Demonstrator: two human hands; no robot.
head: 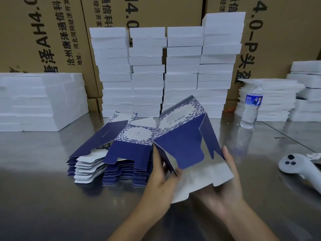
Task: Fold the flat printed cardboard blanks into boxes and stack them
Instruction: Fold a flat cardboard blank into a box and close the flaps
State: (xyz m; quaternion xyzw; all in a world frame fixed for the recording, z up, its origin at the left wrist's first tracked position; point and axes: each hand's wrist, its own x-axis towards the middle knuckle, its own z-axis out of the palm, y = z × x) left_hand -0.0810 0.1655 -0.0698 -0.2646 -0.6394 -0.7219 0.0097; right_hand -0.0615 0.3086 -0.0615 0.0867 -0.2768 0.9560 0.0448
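Observation:
A half-formed blue and white printed box [184, 134] is held up over the steel table, its dark blue end flaps hanging toward me and one white flap spread below. My left hand [160, 178] grips the box's lower left corner, thumb on the flap edge. My right hand [225, 185] holds the right side from underneath, fingers reaching up along the blue flap. To the left lies a pile of flat printed blanks [112, 159], the top ones partly lifted open.
Tall stacks of white boxes [165, 70] stand behind, against brown shipping cartons [52, 32]. More white stacks sit at the left [38, 101] and right [281, 100]. A water bottle [251, 106] and a white controller [297, 166] lie on the table [43, 197] at right.

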